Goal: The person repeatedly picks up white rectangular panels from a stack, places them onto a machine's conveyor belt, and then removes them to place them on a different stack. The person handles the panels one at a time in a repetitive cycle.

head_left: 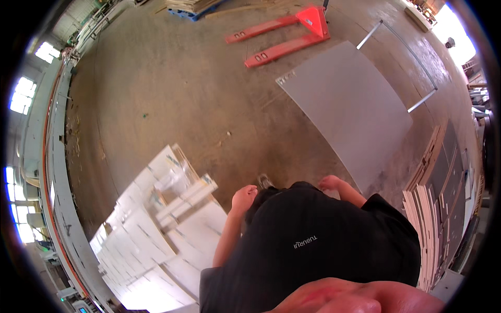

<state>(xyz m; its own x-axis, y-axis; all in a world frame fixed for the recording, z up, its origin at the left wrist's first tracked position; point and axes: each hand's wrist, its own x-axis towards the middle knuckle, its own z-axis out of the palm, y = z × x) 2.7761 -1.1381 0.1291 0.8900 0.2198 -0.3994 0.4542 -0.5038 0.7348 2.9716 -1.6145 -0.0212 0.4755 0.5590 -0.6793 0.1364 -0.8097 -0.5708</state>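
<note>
My left hand (244,199) hangs beside my body, to the right of a stack of white boards (195,232). Its fingers are loosely bent, and I see nothing in them. On the other side my right hand (330,182) is low by my body, near the close edge of a large flat grey panel (355,109). A gap shows between that hand and the panel. The right fingers are small and partly hidden, so their grip is unclear. Clear plastic wrap (172,182) lies on the white boards, next to shorter white strips (188,198).
A red pallet jack (287,49) stands ahead, beyond the grey panel. A bent metal frame (417,60) adjoins the panel's far right side. Stacked board edges (425,224) rise at my right. A long machine (57,156) runs along the left. Boards on a blue pallet (193,13) are far ahead.
</note>
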